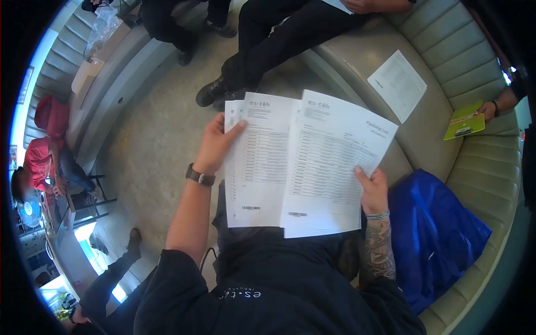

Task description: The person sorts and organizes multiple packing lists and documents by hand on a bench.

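My left hand (219,139) grips several overlapping printed sheets (265,162) by their left edge, with the thumb on top. A wristwatch with a dark strap sits on that wrist. My right hand (373,190) holds a packing list (329,162) by its right edge, thumb on the front and fingers behind. This sheet overlaps the right side of the left-hand papers. Both papers carry an "es-teh" heading, rows of a table and a barcode near the bottom. They are held up above my lap, and the fingers behind them are hidden.
A padded bench curves around, bearing a loose printed sheet (399,84) and a blue bag (438,240) at my right. Another person's hand holds a yellow-green clipboard (465,121). Someone in dark trousers (268,44) sits opposite. A red bag (52,116) and seated people are at left.
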Tool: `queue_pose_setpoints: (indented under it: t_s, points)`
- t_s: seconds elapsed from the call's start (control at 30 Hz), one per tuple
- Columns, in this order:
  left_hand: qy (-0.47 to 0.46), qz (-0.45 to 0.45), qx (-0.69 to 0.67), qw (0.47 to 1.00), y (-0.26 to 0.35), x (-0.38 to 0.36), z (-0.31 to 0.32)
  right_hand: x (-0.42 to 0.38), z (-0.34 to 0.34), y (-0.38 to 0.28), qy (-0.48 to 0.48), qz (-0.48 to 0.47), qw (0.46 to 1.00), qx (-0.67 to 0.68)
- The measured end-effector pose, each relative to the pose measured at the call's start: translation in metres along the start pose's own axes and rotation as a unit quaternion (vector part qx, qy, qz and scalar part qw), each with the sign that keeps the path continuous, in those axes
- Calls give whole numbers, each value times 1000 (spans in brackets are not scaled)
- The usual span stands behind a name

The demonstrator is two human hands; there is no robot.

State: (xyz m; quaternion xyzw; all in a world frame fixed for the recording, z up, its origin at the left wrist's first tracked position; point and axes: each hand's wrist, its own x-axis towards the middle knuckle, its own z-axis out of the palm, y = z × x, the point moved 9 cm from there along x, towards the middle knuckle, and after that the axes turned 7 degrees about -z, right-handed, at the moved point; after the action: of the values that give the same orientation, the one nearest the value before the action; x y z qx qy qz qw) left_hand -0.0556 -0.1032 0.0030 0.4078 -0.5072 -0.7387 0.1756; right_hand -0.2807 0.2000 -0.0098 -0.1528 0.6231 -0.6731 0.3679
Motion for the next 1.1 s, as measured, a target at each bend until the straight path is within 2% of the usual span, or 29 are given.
queue_pose_setpoints:
  t_s: [0.07, 0.13, 0.2, 0.27, 0.33, 0.43, 0.53, 0.7, 0.93, 1.07, 1.1]
  points:
    - [4, -14, 43, 999, 2, -3, -6, -2, 2, 2, -4, 10, 1000, -1]
    - [-8, -3, 41, 999, -1, -2, 1, 3, 14, 6, -16, 43, 996, 77]
    - [-13, -2, 80, 997, -4, -1, 8, 13, 36, 7, -31, 24, 998, 44]
    - [-32, -3, 40, 999, -3, -3, 12, 19, 45, 12, -48, 9, 999, 10]
    - [-18, -26, 0, 999, -6, -5, 6, 25, 37, 19, -1, 4, 1000, -9]
    - [-21, -11, -30, 999, -5, -5, -7, 24, 18, 14, 33, -4, 999, 18]
    - [7, -19, 10, 1000, -10, 0, -37, 22, -6, -10, 29, -15, 998, -47]
    - [18, -1, 3, 1000, -3, 2, -63, 22, -24, -41, 1, -39, 995, -87]
    - [31, 6, -4, 1000, 7, -7, -77, 41, -13, -14, -37, -16, 994, -103]
    - [81, 44, 35, 995, 16, -25, -93, 43, -12, 7, -78, 9, 990, -114]
    - [104, 49, 54, 992, 30, -28, -115, 44, 3, 0, -87, 21, 988, -125]
